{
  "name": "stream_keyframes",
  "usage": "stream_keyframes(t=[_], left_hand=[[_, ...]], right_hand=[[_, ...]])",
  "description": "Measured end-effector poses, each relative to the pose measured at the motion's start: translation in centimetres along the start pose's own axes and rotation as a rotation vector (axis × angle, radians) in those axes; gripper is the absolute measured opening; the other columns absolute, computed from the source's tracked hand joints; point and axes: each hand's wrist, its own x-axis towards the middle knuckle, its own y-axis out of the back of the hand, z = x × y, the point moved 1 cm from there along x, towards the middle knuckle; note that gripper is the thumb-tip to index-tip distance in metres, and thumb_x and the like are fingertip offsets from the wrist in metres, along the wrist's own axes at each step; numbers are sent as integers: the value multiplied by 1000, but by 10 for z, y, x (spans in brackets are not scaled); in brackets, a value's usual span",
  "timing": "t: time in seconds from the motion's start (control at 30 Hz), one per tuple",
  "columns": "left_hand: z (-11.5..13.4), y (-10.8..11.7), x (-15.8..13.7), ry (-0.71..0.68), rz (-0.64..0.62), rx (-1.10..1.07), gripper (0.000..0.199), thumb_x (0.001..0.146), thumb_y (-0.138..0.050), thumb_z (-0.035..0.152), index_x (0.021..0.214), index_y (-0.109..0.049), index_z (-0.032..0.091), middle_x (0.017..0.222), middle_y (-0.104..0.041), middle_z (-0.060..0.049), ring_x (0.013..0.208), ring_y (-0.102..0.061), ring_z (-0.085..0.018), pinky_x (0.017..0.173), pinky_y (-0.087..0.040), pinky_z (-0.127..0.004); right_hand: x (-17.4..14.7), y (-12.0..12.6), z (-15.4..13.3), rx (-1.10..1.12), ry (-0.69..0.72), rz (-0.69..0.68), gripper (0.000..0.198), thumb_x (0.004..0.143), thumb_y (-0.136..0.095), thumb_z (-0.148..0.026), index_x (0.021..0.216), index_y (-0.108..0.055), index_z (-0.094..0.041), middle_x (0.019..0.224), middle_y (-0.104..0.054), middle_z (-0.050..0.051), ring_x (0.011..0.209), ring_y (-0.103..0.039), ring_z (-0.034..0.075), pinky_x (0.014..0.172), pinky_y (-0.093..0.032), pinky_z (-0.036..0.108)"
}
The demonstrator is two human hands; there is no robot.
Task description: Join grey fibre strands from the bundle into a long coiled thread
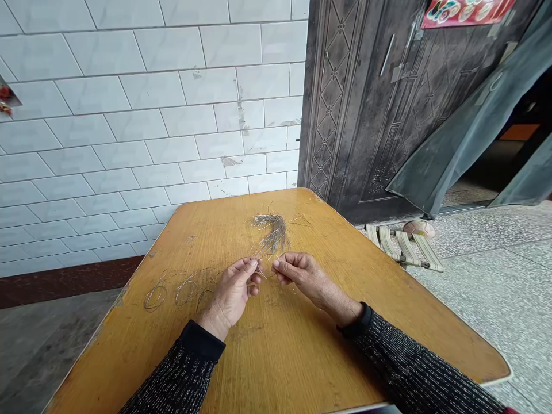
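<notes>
My left hand (233, 290) is closed in a pinch on thin wire (261, 271), whose fine ends stick out past the thumb. Just across from it, my right hand (304, 277) pinches a fine strand between thumb and forefinger; its far end is too thin to follow. The fingertips of both hands are a short gap apart, above the wooden table (267, 356). Beyond them lies a loose, bent bundle of thin grey wires (276, 231). Left of my left hand, several loops of wire (186, 292) rest on the tabletop, one partly hidden by the hand.
A few stray wires (301, 219) lie right of the bundle. A white tiled wall (172, 126) stands past the table's far edge. At the right are a dark carved door (371, 115), a grey-green curtain (457, 132) and a low strap-seated stool (405, 247) on the floor.
</notes>
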Motion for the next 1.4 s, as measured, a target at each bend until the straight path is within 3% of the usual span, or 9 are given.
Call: stream_keyframes(t=[0.33, 0.47, 0.57, 0.93, 1.4], left_hand=[[-2, 0, 2, 45, -27, -169, 18, 65, -73, 22, 77, -63, 12, 74, -60, -1, 57, -51, -5, 48, -39, -15], [-3, 0, 3, 29, -18, -216, 17, 65, -73, 20, 77, -63, 12, 70, -60, 0, 57, -53, -5, 50, -42, -15], [-3, -1, 2, 31, -12, -249, 17, 63, -74, 18, 75, -63, 12, 67, -61, 0, 57, -55, -6, 50, -45, -14], [-5, -2, 1, 59, -11, -308, 12, 66, -72, 15, 71, -62, 11, 65, -63, 0, 56, -59, -5, 50, -48, -12], [-5, -2, 1, 57, -25, -307, 16, 61, -76, 15, 64, -61, 11, 59, -62, 1, 50, -56, -5, 47, -46, -13]], right_hand=[[-2, -1, -1, 116, -37, -50, 36, 72, -61, -48, 60, -54, -15, 54, -52, -3, 47, -44, 5, 49, -34, 20], [-3, -5, -2, 249, -33, -138, 30, 61, -74, -37, 78, -59, -16, 62, -56, -4, 54, -48, 5, 50, -36, 18], [-3, -7, 0, 276, -21, -153, 32, 58, -77, -31, 80, -60, -17, 68, -60, -3, 58, -51, 6, 51, -37, 18], [-5, -9, 3, 167, 126, -119, 16, 66, -71, -30, 75, -64, -19, 67, -61, -2, 55, -49, 6, 52, -38, 20], [-9, -8, 7, -210, 345, -124, 22, 86, -48, -37, 78, -60, -20, 71, -55, 0, 62, -50, 10, 60, -41, 25]])
